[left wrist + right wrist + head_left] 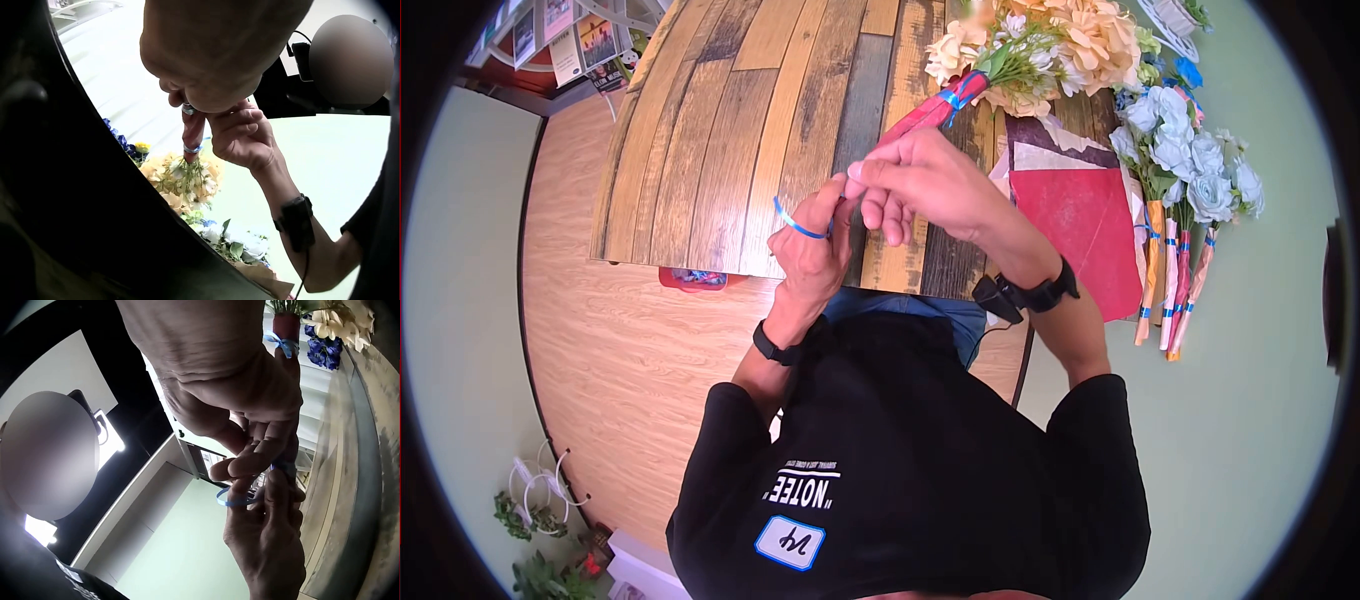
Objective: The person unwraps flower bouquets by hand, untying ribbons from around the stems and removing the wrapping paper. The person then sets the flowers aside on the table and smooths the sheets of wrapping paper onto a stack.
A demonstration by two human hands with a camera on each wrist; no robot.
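Observation:
A bouquet of peach and white flowers (1090, 45) lies over the wooden table, its stems wrapped in red paper (925, 112) with a blue bow (284, 344) near the blooms. My left hand (815, 240) grips the lower end of this wrapped handle. From its fingers a blue ribbon (800, 228) curves out in a loop. My right hand (935, 185) is close against the left one, thumb and forefinger meeting at the ribbon; its other fingers are loosely bent. The pinched part of the ribbon is hidden behind the fingers.
Sheets of red wrapping paper (1075, 225) lie at the table's right side. Beyond them are light blue bouquets (1190, 150) with wrapped stems. A red container (692, 279) shows below the table's front edge. The wooden table (730, 130) stretches ahead.

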